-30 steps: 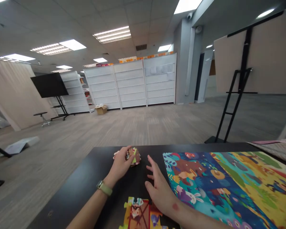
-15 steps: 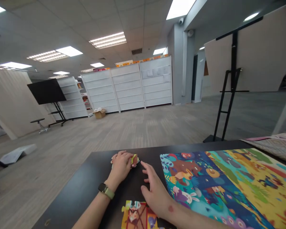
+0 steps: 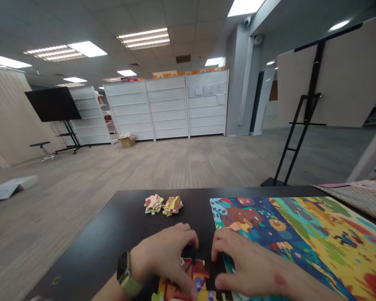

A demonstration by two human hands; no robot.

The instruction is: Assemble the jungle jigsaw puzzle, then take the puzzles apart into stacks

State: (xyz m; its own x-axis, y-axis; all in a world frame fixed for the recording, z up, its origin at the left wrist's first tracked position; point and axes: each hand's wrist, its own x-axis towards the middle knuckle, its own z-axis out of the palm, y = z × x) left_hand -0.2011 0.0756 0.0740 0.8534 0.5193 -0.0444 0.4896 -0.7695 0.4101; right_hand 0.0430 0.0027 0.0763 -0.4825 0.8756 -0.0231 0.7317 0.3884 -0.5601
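Observation:
My left hand (image 3: pixel 171 255), with a watch on its wrist, is over the joined puzzle pieces (image 3: pixel 199 274) at the table's near edge. Its fingers curve down onto them, and a dark bit shows between thumb and fingers, too small to name. To the right, my right hand (image 3: pixel 242 261) rests over the left edge of the colourful picture sheet (image 3: pixel 326 234), fingers bent and apart, nothing between them. Farther back lie two small piles of pieces, a left pile (image 3: pixel 153 204) and a right pile (image 3: pixel 172 205), side by side and untouched.
The black table (image 3: pixel 113 234) carries everything. A patterned cloth item (image 3: pixel 357 198) lies at the back right. Beyond the table stand a black easel (image 3: pixel 296 142), white shelves (image 3: pixel 169 110), a cardboard box (image 3: pixel 128 141) and a screen on a stand (image 3: pixel 53 104).
My left hand has left the right pile and come back to the joined pieces. My right hand has shifted right, onto the sheet's edge. The view has turned slightly.

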